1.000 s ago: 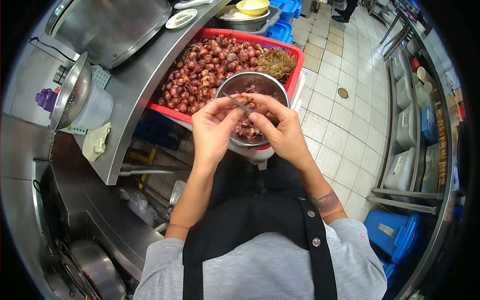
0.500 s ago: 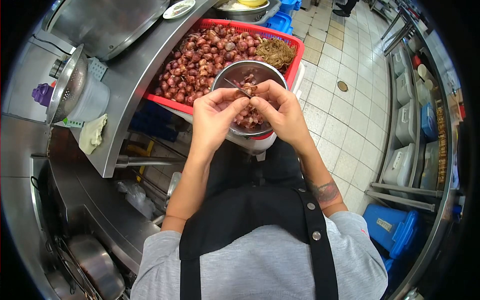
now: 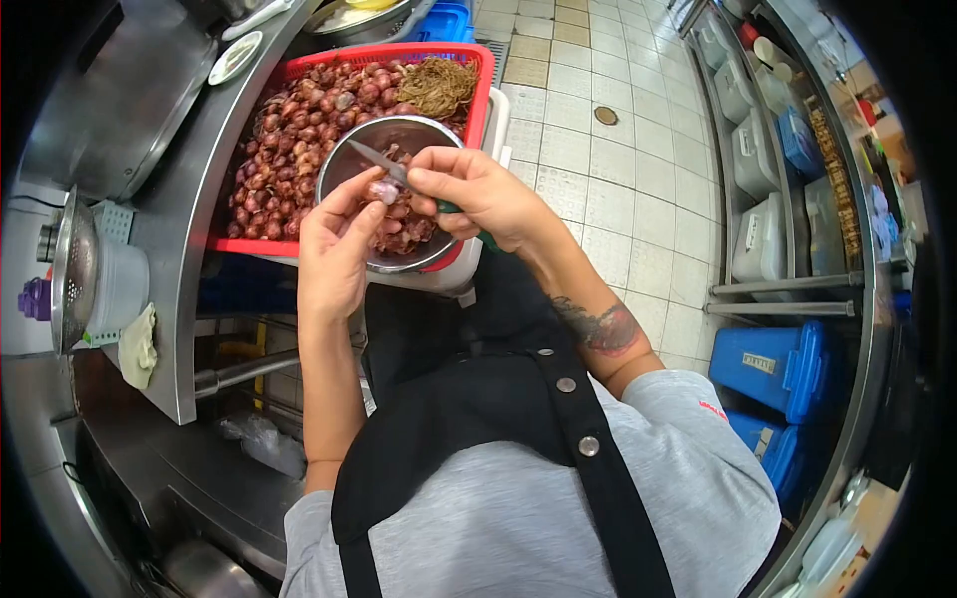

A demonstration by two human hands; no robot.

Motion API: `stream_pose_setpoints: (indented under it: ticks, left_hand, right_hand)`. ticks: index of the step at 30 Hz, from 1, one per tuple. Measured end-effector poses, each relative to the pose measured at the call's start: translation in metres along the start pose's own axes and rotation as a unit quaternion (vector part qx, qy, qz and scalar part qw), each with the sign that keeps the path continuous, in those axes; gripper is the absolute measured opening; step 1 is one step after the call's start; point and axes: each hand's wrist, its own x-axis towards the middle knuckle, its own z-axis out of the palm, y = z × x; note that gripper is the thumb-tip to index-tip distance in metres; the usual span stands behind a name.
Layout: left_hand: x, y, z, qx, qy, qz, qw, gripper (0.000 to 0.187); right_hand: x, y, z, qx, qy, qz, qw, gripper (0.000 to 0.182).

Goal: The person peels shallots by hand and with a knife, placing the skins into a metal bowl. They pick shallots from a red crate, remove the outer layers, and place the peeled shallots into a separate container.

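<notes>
My left hand (image 3: 339, 244) pinches a pale, partly peeled shallot (image 3: 384, 191) between thumb and fingertips. In my right hand (image 3: 474, 194) is a small paring knife (image 3: 377, 159) with a green handle, its blade pointing to the upper left, just above the shallot. Both hands are over a steel bowl (image 3: 334, 169) that holds shallot skins and pieces (image 3: 407, 231). Behind and left of the bowl, a red plastic basket (image 3: 486, 75) is filled with unpeeled shallots (image 3: 289, 149). A bundle of dry brown roots or stalks (image 3: 439, 88) lies at its far right corner.
A steel counter (image 3: 179, 329) runs along the left, with a small white dish (image 3: 236, 58), a perforated steel colander (image 3: 75, 269) and a pale cloth (image 3: 140, 349). On the right stands a shelf rack with white bins (image 3: 763, 239) and blue lidded boxes (image 3: 763, 369). The floor (image 3: 638, 189) is tiled.
My hands have moved apart a little, and my right hand now shows the green knife handle. The peeled shallot has come into sight in my left hand. The view has shifted right.
</notes>
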Motion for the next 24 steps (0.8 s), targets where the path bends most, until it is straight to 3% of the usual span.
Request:
stream_pose_setpoints:
  ticks: [3, 7, 11, 16, 21, 24]
  left_hand:
    - [0.0, 0.0, 0.009, -0.005, 0.049, -0.001, 0.999, 0.034]
    - [0.002, -0.013, 0.009, -0.027, 0.104, 0.062, 0.992, 0.032]
    - [-0.001, -0.013, 0.009, -0.059, 0.066, 0.029, 0.996, 0.031]
    - [-0.004, -0.013, 0.008, -0.164, 0.069, -0.016, 0.984, 0.035]
    - [-0.004, -0.017, 0.002, -0.153, 0.127, -0.002, 0.98, 0.036]
    - [-0.003, -0.016, 0.005, -0.138, 0.161, 0.015, 0.977, 0.033]
  right_hand:
    - [0.001, 0.001, 0.012, -0.091, 0.044, -0.074, 0.992, 0.012]
    - [-0.001, -0.002, 0.021, -0.093, 0.038, -0.071, 0.992, 0.012]
    - [0.009, 0.004, 0.014, -0.175, 0.119, -0.165, 0.963, 0.013]
    - [0.008, 0.0, 0.018, -0.294, 0.164, -0.154, 0.929, 0.023]
    - [0.002, -0.003, 0.022, -0.304, 0.209, -0.113, 0.923, 0.041]
    - [-0.008, -0.007, 0.032, -0.302, 0.154, -0.125, 0.932, 0.046]
